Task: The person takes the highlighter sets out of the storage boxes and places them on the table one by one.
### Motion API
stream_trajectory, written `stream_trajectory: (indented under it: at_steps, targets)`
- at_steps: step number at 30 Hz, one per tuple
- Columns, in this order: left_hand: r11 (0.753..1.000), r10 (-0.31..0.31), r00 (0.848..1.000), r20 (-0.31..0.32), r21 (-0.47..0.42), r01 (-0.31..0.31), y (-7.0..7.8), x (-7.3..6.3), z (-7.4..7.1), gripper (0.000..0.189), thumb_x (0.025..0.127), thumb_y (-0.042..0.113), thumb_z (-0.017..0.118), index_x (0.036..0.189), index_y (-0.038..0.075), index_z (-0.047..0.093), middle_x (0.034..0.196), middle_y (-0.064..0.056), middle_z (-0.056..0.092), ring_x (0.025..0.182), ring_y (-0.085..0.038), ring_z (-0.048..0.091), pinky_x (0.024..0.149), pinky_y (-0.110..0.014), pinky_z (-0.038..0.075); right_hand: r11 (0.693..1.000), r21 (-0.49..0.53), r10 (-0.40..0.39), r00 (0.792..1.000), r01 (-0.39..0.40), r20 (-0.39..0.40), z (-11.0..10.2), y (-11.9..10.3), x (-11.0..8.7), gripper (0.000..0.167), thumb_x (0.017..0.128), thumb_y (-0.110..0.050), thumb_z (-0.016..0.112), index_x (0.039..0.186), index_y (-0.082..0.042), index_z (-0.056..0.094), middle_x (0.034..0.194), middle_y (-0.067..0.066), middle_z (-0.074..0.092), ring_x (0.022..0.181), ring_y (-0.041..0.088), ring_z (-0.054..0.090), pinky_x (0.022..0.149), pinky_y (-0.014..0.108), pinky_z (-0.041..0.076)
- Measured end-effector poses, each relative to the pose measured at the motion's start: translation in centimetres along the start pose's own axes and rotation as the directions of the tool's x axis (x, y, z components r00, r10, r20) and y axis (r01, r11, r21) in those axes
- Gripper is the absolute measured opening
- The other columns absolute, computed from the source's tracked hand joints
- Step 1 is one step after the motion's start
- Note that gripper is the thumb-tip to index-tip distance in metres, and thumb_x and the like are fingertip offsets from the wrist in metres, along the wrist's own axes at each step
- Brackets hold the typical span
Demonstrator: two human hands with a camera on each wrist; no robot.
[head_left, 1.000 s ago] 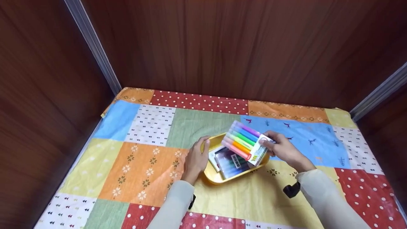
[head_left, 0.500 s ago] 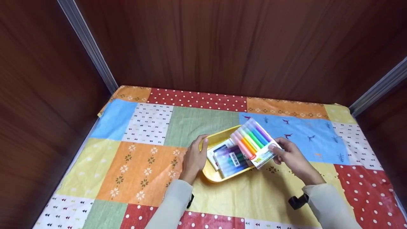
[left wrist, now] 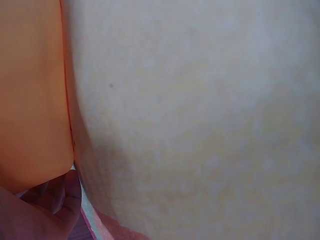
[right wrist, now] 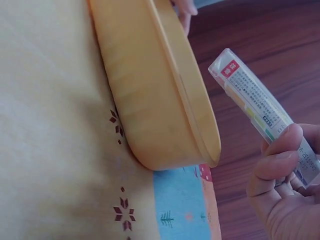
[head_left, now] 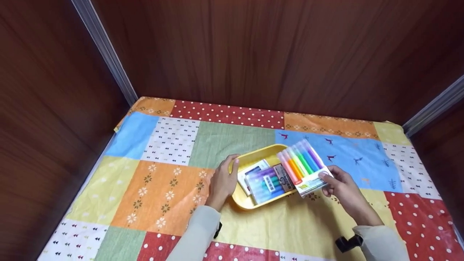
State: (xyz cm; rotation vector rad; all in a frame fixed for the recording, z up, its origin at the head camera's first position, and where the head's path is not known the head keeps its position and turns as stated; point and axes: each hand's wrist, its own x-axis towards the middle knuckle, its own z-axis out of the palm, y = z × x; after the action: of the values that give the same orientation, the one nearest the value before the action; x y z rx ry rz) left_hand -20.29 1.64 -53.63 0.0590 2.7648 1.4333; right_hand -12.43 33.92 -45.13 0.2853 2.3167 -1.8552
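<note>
My right hand [head_left: 342,186] pinches a clear pack of highlighters [head_left: 302,166] by its white label end. Pink, orange, yellow, green, blue and purple pens show through the plastic. The pack overlaps the right end of a yellow basket [head_left: 248,207] in the head view; the right wrist view shows it raised above the rim. At the basket's left end, my left hand [head_left: 224,181] grips the rim with the thumb on top. Inside lie another clear pack of pens [head_left: 262,190] with a barcode sticker and, partly under it, a white box [head_left: 244,181].
A patchwork-print cloth [head_left: 166,195] covers the table. Dark wood panels [head_left: 232,54] rise behind it and at both sides, with metal strips [head_left: 108,54] at the corners. A black band [head_left: 348,243] hangs by the right sleeve.
My right hand has carried the highlighter pack to the right and turned it, uncovering more of the pen pack in the basket. The left hand keeps its place on the rim.
</note>
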Motion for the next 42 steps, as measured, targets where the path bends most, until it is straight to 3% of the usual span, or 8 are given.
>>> stream_trajectory:
  at_steps: [10,22,42]
  targets:
    - [1.0,-0.001,1.0,-0.012,-0.004,0.001,-0.1,-0.1,0.0,0.043,0.105,0.059,0.033,0.139,0.042,0.054,0.137,0.001,0.063,0.109,-0.029,0.067,0.079,-0.044,0.05,0.987,0.159,0.025,0.996,-0.011,-0.086,0.4,0.8,-1.4,0.013,0.104,-0.016,0.054,0.108,-0.004,0.049,0.077,-0.002,0.066,0.056,0.011,0.052,0.055,0.022,0.044]
    - [1.0,-0.002,1.0,-0.015,-0.02,0.002,-0.2,-0.1,-0.1,0.045,0.104,0.062,0.03,0.138,0.043,0.054,0.138,0.0,0.063,0.105,-0.029,0.067,0.075,-0.042,0.05,0.962,0.272,0.031,0.986,0.016,-0.166,-0.1,2.2,-3.2,0.008,0.104,-0.015,0.055,0.105,-0.008,0.052,0.077,-0.002,0.062,0.057,0.01,0.053,0.055,0.022,0.046]
    - [1.0,-0.01,1.0,0.002,-0.011,0.01,0.0,0.0,0.0,0.045,0.105,0.059,0.032,0.141,0.042,0.053,0.138,-0.001,0.062,0.112,-0.03,0.066,0.081,-0.046,0.051,0.921,0.39,0.073,0.968,0.026,-0.239,-1.4,4.9,-4.1,0.007,0.105,-0.018,0.054,0.102,-0.012,0.051,0.065,-0.003,0.059,0.054,0.009,0.055,0.053,0.024,0.047]
